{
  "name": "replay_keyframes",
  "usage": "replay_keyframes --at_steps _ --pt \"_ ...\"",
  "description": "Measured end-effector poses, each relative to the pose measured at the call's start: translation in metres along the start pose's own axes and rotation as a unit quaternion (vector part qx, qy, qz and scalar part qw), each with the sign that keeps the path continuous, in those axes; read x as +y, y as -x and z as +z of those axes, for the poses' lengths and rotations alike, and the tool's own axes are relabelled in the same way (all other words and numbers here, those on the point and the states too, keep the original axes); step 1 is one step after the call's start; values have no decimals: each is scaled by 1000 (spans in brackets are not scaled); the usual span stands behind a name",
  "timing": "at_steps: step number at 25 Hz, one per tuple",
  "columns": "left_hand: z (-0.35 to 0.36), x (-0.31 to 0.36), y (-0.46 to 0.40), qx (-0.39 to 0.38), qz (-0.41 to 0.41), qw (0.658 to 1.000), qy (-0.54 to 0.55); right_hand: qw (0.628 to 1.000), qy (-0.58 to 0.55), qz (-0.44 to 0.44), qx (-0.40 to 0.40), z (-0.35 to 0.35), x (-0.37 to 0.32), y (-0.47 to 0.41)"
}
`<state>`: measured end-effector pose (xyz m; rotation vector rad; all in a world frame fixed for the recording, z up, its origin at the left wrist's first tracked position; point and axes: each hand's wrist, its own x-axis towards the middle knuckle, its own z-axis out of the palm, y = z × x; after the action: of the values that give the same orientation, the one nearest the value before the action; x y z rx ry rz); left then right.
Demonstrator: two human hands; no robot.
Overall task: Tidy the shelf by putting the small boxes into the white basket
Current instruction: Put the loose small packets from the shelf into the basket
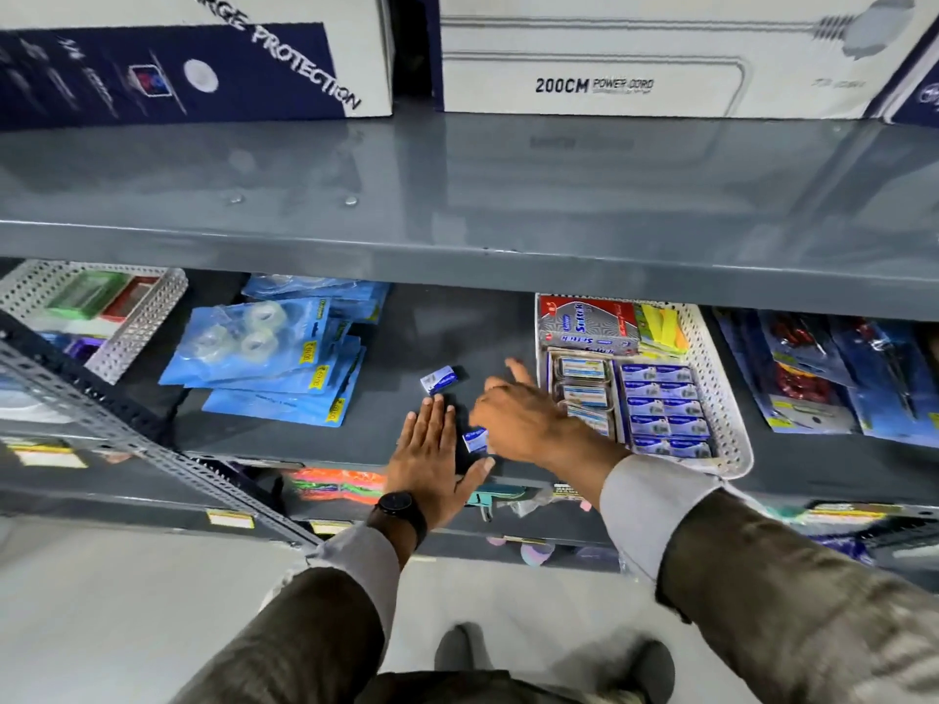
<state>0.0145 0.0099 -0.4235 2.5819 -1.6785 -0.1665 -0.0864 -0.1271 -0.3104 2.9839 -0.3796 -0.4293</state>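
Left hand: the left hand (432, 462) lies flat and spread on the dark shelf (457, 322), palm down, fingers straight and grasping nothing; a watch (399, 508) sits on its wrist. It looks placed to corral the loose boxes toward the other hand.
Right hand: the right hand (528, 416) reaches across from the basket side, fingers loose and extended, nothing visibly gripped. Its fingertips hang over the shelf between the two loose boxes, likely about to pick one up.
Near box: one small blue-and-white box (475, 440) stands in the gap between the two hands, just beside the right hand's knuckles and close to the left thumb; contact cannot be told.
Far box: a second small box (441, 379) lies further back on the shelf, apart from both hands, just beyond the left fingertips.
White basket: the white basket (721, 398) sits to the right of the hands on the same shelf, already holding rows of matching blue boxes (665, 414), a red-and-silver pack and yellow items. Judged from this, most of the task is done and two boxes remain.
Shelf surface: dark, smooth and flat; boxes should slide easily.
Neighbours: blue packets of tape (274, 363) lie to the left, and hanging packets to the far right.
Room: grey metal racking, with large cartons (635, 53) on the tier above and pale floor below.
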Motion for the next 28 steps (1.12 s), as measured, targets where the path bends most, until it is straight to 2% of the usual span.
replay_keyframes --at_steps 4,7,9,11,12,15,17,19,24,28 --pt "-1 -1 2 -7 -1 1000 -7 1000 -17 -4 5 11 2 -6" --pt "0 -2 2 -11 -6 1000 -3 997 -45 -3 56 8 8 2" --pt "2 -2 2 -4 -9 1000 -2 982 -128 63 127 6 26 21" --pt "5 -4 2 4 -16 1000 1 945 -203 172 189 9 58 52" --pt "7 -3 1 8 -16 1000 3 927 -222 233 194 15 80 73" --pt "10 -4 3 34 -15 999 20 901 -231 349 111 34 135 131" --pt "10 -1 4 48 -7 999 24 898 -218 380 35 44 152 162" --pt "8 1 3 61 -1 998 27 898 -211 387 -2 49 154 181" --pt "4 3 4 59 2 998 29 920 -136 366 -8 49 143 179" --pt "5 2 1 45 1 999 16 921 -117 371 -5 51 138 173"
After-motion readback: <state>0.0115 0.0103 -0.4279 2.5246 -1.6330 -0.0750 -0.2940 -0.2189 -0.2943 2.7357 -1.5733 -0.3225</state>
